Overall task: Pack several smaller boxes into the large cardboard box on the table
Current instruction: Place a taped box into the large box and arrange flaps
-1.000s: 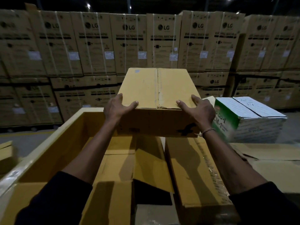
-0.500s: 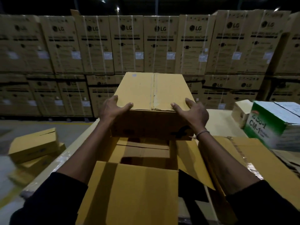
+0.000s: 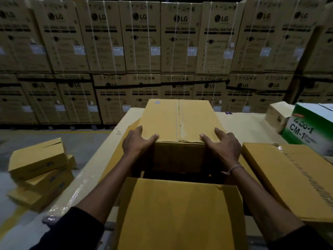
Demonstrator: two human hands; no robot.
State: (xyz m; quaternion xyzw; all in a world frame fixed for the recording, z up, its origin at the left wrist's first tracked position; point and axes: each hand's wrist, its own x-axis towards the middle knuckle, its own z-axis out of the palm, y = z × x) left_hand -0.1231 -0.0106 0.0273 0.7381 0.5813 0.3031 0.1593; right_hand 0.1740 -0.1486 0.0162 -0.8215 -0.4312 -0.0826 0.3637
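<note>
While both hands are gripping a sealed small box [image 3: 178, 121] by its near corners, left hand [image 3: 137, 141] and right hand [image 3: 224, 147] curling thumbs over the top, box hanging above the large cardboard box [image 3: 180, 213] with flaps open on the table [image 3: 248, 123].

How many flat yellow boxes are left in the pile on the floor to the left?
3 flat yellow boxes show: the top one, tilted; a second beneath it; a third at the bottom. An edge behind the top one may belong to a fourth, and others may be hidden.
</note>
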